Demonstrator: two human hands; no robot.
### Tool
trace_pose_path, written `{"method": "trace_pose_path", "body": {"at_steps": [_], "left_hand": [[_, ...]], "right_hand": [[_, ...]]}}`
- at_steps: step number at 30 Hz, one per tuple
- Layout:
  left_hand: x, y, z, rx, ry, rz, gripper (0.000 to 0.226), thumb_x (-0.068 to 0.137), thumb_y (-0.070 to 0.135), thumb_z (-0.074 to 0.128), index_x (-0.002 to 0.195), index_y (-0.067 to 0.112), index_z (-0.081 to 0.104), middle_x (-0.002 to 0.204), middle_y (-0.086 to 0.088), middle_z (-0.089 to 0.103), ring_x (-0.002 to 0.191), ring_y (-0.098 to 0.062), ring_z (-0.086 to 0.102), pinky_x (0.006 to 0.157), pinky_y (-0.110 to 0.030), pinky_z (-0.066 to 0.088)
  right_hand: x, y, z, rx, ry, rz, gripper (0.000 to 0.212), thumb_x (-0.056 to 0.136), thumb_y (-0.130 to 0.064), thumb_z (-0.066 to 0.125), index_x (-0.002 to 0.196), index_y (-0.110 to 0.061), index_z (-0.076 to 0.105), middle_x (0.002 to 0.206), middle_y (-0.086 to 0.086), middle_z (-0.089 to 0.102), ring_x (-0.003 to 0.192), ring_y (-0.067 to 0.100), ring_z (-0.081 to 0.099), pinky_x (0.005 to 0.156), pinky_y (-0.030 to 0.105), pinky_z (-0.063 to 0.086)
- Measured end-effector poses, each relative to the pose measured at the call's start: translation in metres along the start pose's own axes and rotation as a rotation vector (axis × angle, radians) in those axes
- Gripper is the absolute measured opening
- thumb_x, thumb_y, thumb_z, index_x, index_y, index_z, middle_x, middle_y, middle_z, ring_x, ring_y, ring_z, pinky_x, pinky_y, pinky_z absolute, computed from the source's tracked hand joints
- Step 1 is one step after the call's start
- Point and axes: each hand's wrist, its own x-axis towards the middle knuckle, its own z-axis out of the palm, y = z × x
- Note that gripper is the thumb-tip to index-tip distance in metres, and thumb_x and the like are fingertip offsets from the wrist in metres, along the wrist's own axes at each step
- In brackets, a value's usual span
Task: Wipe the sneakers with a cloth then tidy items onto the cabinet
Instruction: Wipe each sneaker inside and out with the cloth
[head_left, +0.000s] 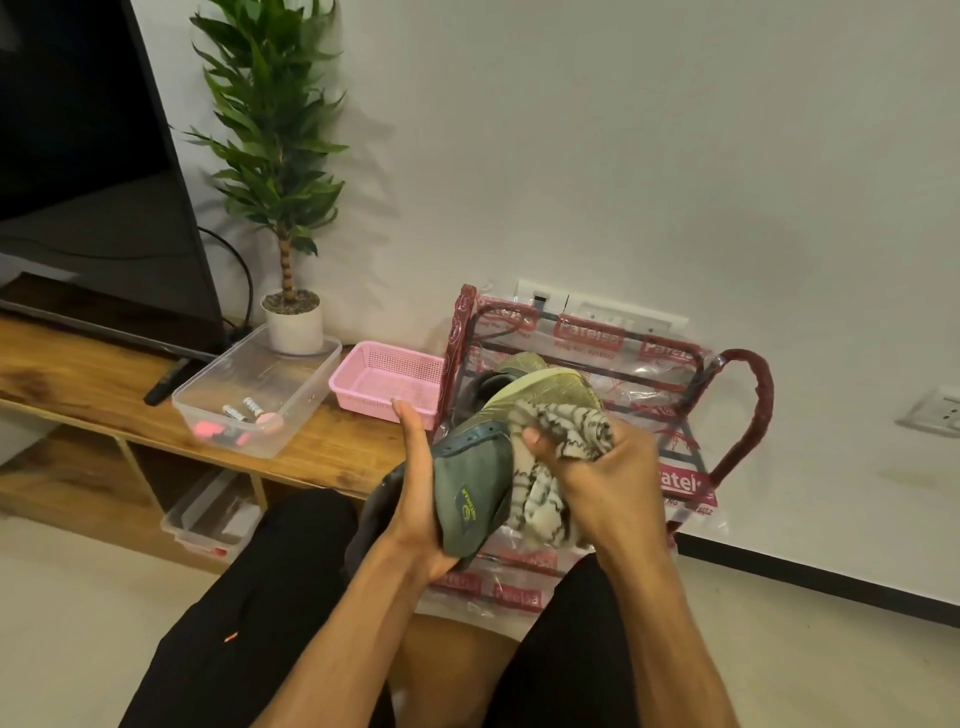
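Wooden and low, the cabinet (72, 374) is running along the wall, and a dark television (88, 156) is standing at its left end. A black remote (166, 382) is lying towards the cabinet's front edge, just beside a clear plastic box (306, 379) that is holding two batteries (244, 409) and something pink-red. At the back edge, behind the box, a potted plant (293, 325) is standing upright in a white pot. A pink basket (363, 400) is sitting at the cabinet's right end.

The person is sitting in black shorts, with both hands raised in front of the knees. The left hand (415, 493) is cupping the heel of a grey-green sneaker (475, 483), with its fingers curling underneath and its thumb pointing up the side. The right hand (608, 467) is pinching a bunched cream cloth (566, 426) with dark stripes and pressing it against the sneaker's side.

Behind them, a red rack (761, 400) wrapped in printed plastic is leaning by the wall, just right of the cabinet. What may be a second sneaker (519, 361) is showing inside it, though the plastic is blurring it.
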Motion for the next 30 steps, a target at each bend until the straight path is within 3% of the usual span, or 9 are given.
{"method": "trace_pose_path", "body": {"at_steps": [3, 6, 10, 17, 20, 22, 26, 28, 30], "left_hand": [[-0.003, -0.003, 0.007, 0.023, 0.004, -0.012, 0.103, 0.074, 0.088, 0.019, 0.129, 0.013, 0.063, 0.128, -0.016, 0.065, 0.115, -0.028, 0.065, 0.093, -0.038, 0.055], [-0.006, -0.004, 0.016, -0.014, -0.013, 0.014, 0.098, 0.072, 0.087, 0.027, 0.124, 0.015, 0.068, 0.132, -0.016, 0.063, 0.121, -0.028, 0.061, 0.099, -0.04, 0.047], [-0.003, -0.005, 0.017, -0.013, 0.031, 0.071, 0.092, 0.082, 0.082, 0.025, 0.113, 0.009, 0.071, 0.114, -0.014, 0.072, 0.109, -0.025, 0.068, 0.09, -0.034, 0.051], [-0.003, 0.011, 0.004, 0.038, 0.069, 0.039, 0.109, 0.073, 0.088, 0.022, 0.121, 0.0, 0.063, 0.117, -0.026, 0.068, 0.107, -0.034, 0.068, 0.086, -0.041, 0.057], [-0.004, 0.013, 0.003, 0.034, 0.06, -0.016, 0.101, 0.074, 0.085, 0.027, 0.126, 0.005, 0.062, 0.12, -0.022, 0.068, 0.11, -0.032, 0.067, 0.088, -0.041, 0.056], [-0.003, 0.012, 0.005, 0.056, 0.104, -0.02, 0.09, 0.075, 0.078, 0.039, 0.128, 0.008, 0.062, 0.119, -0.018, 0.069, 0.109, -0.028, 0.068, 0.09, -0.039, 0.053], [-0.001, 0.005, 0.009, 0.135, 0.173, 0.014, 0.073, 0.067, 0.062, 0.057, 0.113, 0.007, 0.067, 0.105, -0.013, 0.075, 0.091, -0.015, 0.073, 0.083, -0.03, 0.052], [-0.002, 0.002, 0.016, 0.124, 0.164, -0.001, 0.061, 0.07, 0.055, 0.058, 0.101, 0.003, 0.068, 0.097, -0.016, 0.074, 0.08, -0.015, 0.073, 0.077, -0.026, 0.054], [-0.002, 0.003, 0.02, 0.051, 0.177, -0.012, 0.049, 0.083, 0.044, 0.056, 0.108, 0.002, 0.067, 0.111, -0.019, 0.069, 0.089, -0.02, 0.072, 0.081, -0.029, 0.054]], "right_hand": [[0.009, 0.007, 0.007, -0.271, 0.194, -0.127, 0.03, 0.083, -0.011, 0.077, 0.107, -0.029, 0.073, 0.099, -0.015, 0.073, 0.089, 0.001, 0.067, 0.073, 0.02, 0.057], [-0.003, 0.015, 0.028, -0.523, 0.167, -0.295, 0.045, 0.083, -0.003, 0.073, 0.123, -0.021, 0.066, 0.118, -0.006, 0.065, 0.107, 0.009, 0.059, 0.091, 0.032, 0.054], [-0.03, 0.018, 0.052, -0.373, 0.066, -0.196, 0.062, 0.082, 0.006, 0.065, 0.134, -0.028, 0.06, 0.13, -0.008, 0.064, 0.122, 0.002, 0.056, 0.106, 0.031, 0.048], [-0.046, 0.006, 0.041, -0.108, -0.175, -0.102, 0.06, 0.078, 0.012, 0.066, 0.113, -0.036, 0.072, 0.102, -0.023, 0.073, 0.099, -0.009, 0.065, 0.087, 0.015, 0.054], [-0.03, 0.01, 0.026, -0.104, -0.126, -0.059, 0.065, 0.077, 0.012, 0.066, 0.1, -0.047, 0.07, 0.092, -0.013, 0.076, 0.082, 0.008, 0.073, 0.066, 0.021, 0.059], [-0.016, 0.013, 0.018, -0.126, 0.018, -0.101, 0.064, 0.079, 0.011, 0.068, 0.107, -0.047, 0.064, 0.097, -0.004, 0.076, 0.075, 0.014, 0.073, 0.06, 0.032, 0.062], [0.017, 0.028, 0.01, -0.436, 0.319, -0.417, 0.072, 0.073, 0.017, 0.07, 0.134, -0.02, 0.056, 0.132, 0.01, 0.063, 0.123, 0.025, 0.059, 0.094, 0.049, 0.056], [0.022, 0.041, 0.018, -0.565, 0.333, -0.521, 0.076, 0.067, 0.021, 0.073, 0.134, -0.011, 0.056, 0.138, 0.01, 0.057, 0.131, 0.026, 0.05, 0.101, 0.052, 0.05], [0.012, 0.054, 0.03, -0.661, 0.269, -0.582, 0.079, 0.064, 0.02, 0.076, 0.133, -0.011, 0.057, 0.14, 0.006, 0.051, 0.133, 0.021, 0.045, 0.107, 0.048, 0.043]]}}
